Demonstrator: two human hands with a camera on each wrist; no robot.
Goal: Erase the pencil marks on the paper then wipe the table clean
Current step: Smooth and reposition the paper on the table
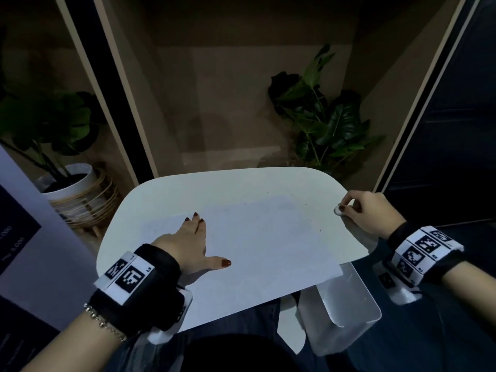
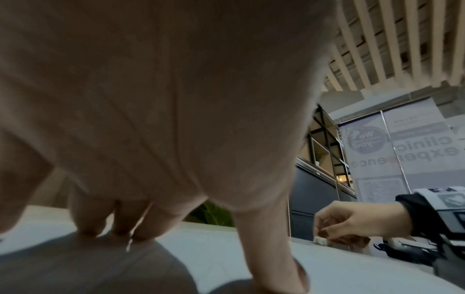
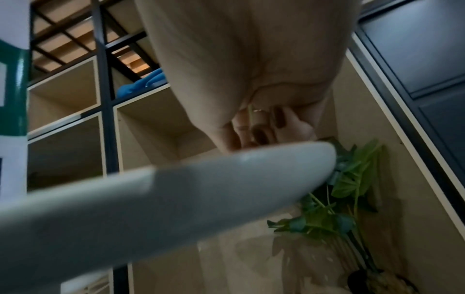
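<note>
Two hands: your left hand (image 1: 191, 244) lies flat on flimsy paper (image 1: 268, 245); your right hand (image 1: 369, 210) pinches the eraser (image 1: 337, 210) at the surface's right edge

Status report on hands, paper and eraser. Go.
Left hand flat, pressing paper onto table. Right hand pinching eraser at table's right edge, off the paper. Dark crumbs near there. Nothing blocking.

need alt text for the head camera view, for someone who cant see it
Seen from above, a person's left hand presses flat on a sheet of paper on a small white table, while the right hand pinches a white eraser at the table's right edge. Potted plants stand on the floor behind.
</note>
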